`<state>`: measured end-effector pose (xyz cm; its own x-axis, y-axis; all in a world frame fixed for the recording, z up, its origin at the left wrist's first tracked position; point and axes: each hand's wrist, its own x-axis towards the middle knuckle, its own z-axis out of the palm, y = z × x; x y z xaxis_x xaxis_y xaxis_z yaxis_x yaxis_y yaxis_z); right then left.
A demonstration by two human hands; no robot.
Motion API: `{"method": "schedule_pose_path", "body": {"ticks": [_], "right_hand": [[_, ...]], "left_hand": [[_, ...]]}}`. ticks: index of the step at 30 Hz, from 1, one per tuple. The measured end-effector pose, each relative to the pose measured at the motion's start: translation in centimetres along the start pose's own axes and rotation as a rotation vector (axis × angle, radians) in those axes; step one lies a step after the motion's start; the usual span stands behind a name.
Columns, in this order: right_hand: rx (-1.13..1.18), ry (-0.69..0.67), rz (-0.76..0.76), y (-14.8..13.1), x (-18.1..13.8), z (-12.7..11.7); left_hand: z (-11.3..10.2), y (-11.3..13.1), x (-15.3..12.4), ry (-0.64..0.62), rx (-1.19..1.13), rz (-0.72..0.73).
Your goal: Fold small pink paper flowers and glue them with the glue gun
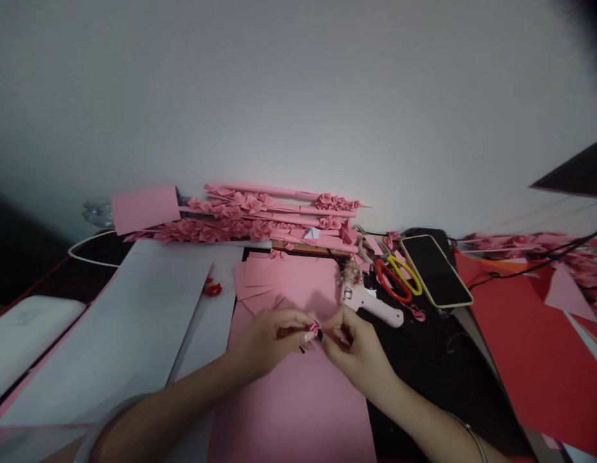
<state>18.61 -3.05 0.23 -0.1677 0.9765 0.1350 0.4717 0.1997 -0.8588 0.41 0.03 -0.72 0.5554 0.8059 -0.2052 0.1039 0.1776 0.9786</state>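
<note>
My left hand point(272, 341) pinches a small folded pink paper piece point(314, 329), which looks like a little paper flower. From the other side my right hand point(351, 350) closes thumb and fingertips on its right edge. Fingers hide much of the piece. Beneath both hands lies a large pink sheet point(293, 405), with smaller pink paper pieces point(262, 276) stacked beyond it. A pale pink glue gun point(370, 302) rests just past my right hand.
Pink paper flower stems point(250, 212) are piled against the wall. Red-and-yellow-handled scissors point(399, 276) and a phone point(436, 270) lie to the right, near red sheets point(529, 347) and a black cable point(534, 263). White sheets point(119, 321) cover the left, beside a white box-like object point(33, 341).
</note>
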Motion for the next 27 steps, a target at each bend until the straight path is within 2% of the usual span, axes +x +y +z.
{"method": "schedule_pose_path", "body": {"ticks": [4, 7, 16, 27], "right_hand": [[0.001, 0.0, -0.005, 0.02, -0.1, 0.07], [-0.008, 0.009, -0.022, 0.0, -0.19, 0.14], [-0.024, 0.016, -0.055, -0.06, -0.25, 0.24], [-0.02, 0.026, -0.07, -0.2, -0.3, 0.33]], "left_hand": [[-0.14, 0.23, 0.14, -0.096, -0.21, -0.144], [-0.28, 0.26, 0.17, -0.136, -0.293, -0.191], [-0.22, -0.09, 0.19, -0.146, -0.362, -0.185], [-0.17, 0.08, 0.28, -0.133, -0.342, -0.154]]}}
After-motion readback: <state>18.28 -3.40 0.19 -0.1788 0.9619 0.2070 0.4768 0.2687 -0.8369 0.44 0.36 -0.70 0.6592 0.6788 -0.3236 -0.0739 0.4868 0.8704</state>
